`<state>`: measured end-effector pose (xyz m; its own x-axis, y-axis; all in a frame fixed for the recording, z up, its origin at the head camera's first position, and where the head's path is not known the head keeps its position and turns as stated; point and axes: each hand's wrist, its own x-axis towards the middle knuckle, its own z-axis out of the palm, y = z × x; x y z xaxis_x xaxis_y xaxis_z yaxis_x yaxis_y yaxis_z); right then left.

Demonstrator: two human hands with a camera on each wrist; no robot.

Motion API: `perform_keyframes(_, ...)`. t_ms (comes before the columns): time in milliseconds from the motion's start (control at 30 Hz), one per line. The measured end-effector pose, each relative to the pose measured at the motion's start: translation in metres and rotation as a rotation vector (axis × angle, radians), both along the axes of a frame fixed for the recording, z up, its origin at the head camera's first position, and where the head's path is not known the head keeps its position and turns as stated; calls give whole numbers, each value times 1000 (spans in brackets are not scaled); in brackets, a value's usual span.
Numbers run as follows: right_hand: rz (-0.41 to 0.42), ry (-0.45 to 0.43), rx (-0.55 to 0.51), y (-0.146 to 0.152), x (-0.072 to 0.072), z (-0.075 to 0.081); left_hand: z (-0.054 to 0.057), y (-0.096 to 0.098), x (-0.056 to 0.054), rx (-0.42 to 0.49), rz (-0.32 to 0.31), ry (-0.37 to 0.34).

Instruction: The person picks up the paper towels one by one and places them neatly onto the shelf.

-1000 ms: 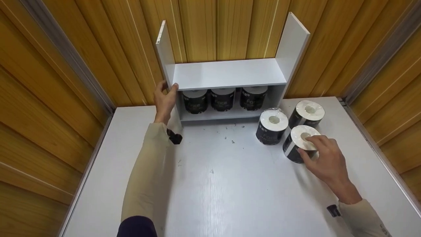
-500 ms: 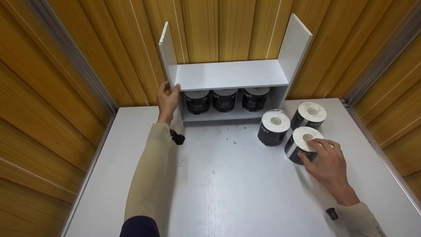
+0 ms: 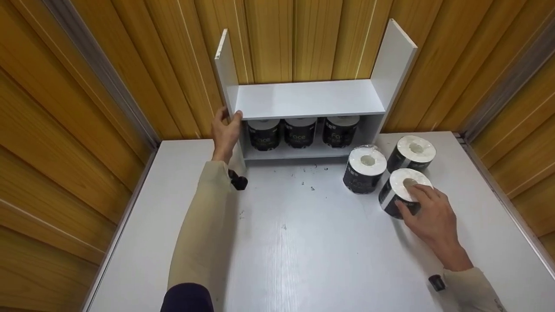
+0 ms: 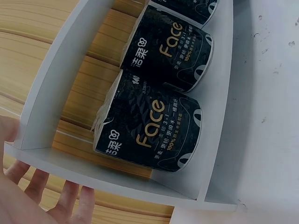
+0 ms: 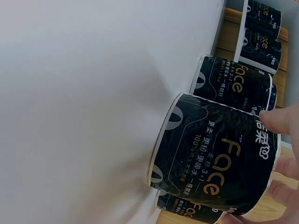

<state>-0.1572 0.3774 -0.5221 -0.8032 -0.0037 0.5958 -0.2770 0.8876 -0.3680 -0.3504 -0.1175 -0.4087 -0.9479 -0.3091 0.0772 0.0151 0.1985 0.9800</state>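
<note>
My left hand [image 3: 224, 136] grips the left side panel of a white shelf unit [image 3: 310, 99], thumb at the front edge and fingers behind it. The left wrist view shows those fingers [image 4: 67, 198] along the panel's outer face. At the right, my right hand [image 3: 433, 216] holds an upright toilet paper roll [image 3: 396, 184] in a black "Face" wrapper, thumb on its side and fingers over its white top. In the right wrist view this roll [image 5: 215, 154] stands on the white surface. Two similar rolls, one to the left [image 3: 362, 175] and one behind [image 3: 414, 151], stand close to it.
Three wrapped rolls [image 3: 299, 132] stand in a row in the shelf's lower compartment, with a gap at its right end. The upper board [image 3: 308, 99] is bare. Wood-look panels [image 3: 269, 39] enclose the white table [image 3: 295, 260] at the back and sides. Dark specks mark the tabletop.
The head view has shifted slightly, so everything appears a little further right. Both hands keep their holds, and the rolls and shelf stay in place.
</note>
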Motion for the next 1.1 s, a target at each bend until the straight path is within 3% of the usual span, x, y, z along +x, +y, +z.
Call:
perform_keyframes(467,-40,6,-37,-2,-5,-2,-3,1,-1,8,-9,-3)
perform_keyframes(1100,-29,62,-33,-3,-11,1,-3,1,-2,4,7,-3)
